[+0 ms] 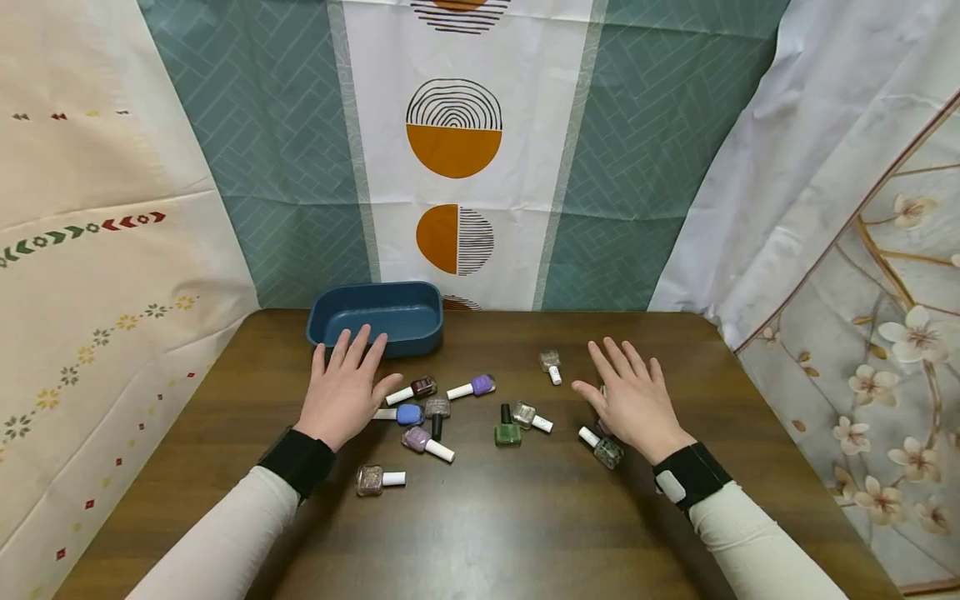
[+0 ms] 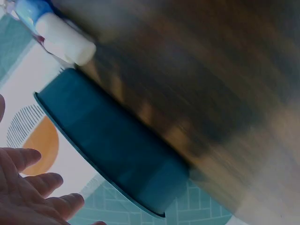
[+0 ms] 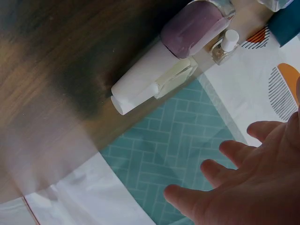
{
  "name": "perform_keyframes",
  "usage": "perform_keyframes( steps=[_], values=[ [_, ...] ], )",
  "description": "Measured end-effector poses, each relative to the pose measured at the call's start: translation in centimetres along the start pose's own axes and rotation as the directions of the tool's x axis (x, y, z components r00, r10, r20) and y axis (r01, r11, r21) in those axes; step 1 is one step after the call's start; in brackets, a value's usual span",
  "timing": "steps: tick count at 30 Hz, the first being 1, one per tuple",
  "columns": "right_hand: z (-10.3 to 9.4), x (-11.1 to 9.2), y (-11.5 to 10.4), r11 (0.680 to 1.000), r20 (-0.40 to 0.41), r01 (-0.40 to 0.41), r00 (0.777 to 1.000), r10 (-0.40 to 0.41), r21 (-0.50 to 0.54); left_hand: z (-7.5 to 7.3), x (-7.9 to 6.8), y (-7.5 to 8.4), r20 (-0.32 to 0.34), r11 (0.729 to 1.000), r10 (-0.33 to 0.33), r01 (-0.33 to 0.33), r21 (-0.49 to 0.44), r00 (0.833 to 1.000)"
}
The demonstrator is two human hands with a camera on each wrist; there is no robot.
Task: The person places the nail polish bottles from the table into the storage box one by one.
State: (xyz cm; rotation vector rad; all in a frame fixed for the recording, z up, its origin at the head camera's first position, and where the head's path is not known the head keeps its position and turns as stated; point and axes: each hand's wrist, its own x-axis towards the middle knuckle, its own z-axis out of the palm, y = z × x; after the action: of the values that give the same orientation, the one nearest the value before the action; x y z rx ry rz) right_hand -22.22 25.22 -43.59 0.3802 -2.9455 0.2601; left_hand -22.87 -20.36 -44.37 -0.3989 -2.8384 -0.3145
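My left hand (image 1: 341,396), fingers spread and straight, hovers over the table's left side, just in front of a blue bin (image 1: 431,333). Close beside it lie a blue nail polish bottle (image 1: 409,415) and a dark red one (image 1: 424,387). On the other side my right hand (image 1: 633,404) is spread too, with nothing in its grasp. It partly covers a mauve nail polish bottle (image 3: 194,28), which shows fully in the right wrist view. A dark grey-green nail polish bottle (image 1: 607,453) lies left of that wrist.
Between the hands lie a purple bottle (image 1: 483,384), a green bottle (image 1: 507,434), a lilac bottle (image 1: 415,439) and several glittery ones. One glitter bottle (image 1: 370,480) lies nearer the front. Patterned curtains (image 1: 457,250) hang along the table's (image 1: 480,533) back edge.
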Motion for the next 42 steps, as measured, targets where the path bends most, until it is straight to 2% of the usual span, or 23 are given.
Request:
perform_keyframes(
  steps=[6,14,18,23,29,35,42],
  values=[
    [0.0,-0.2,0.2,1.0,-0.016,-0.001,1.0,0.001,0.014,-0.5,0.8,-1.1,-0.014,1.0,0.001,-0.001,0.019,1.0],
    [-0.5,-0.4,0.2,1.0,-0.006,-0.017,1.0,0.017,0.001,-0.1,2.5,-2.8,-0.026,0.999,0.0,0.001,0.052,1.0],
    [-0.6,-0.6,0.1,1.0,0.016,-0.026,1.0,0.026,-0.01,0.1,2.6,-3.2,-0.014,0.998,-0.011,0.012,0.055,1.0],
    [-0.3,-0.9,0.1,1.0,0.008,-0.026,1.0,0.027,-0.017,0.7,2.7,-3.5,0.003,0.999,-0.033,0.033,0.018,0.999],
    [-0.2,-1.3,0.2,1.0,-0.011,-0.025,1.0,0.024,-0.018,1.0,2.9,-3.4,0.009,1.0,-0.011,0.011,0.018,1.0],
    [-0.2,-1.3,0.3,1.0,-0.023,-0.021,1.0,0.021,-0.009,0.9,3.5,-2.4,0.016,1.0,0.012,-0.012,0.004,1.0],
    [-0.2,-1.3,0.5,1.0,-0.029,-0.025,0.999,0.025,-0.009,1.5,4.4,-1.5,0.018,1.0,0.028,-0.028,0.002,0.999]
  ],
)
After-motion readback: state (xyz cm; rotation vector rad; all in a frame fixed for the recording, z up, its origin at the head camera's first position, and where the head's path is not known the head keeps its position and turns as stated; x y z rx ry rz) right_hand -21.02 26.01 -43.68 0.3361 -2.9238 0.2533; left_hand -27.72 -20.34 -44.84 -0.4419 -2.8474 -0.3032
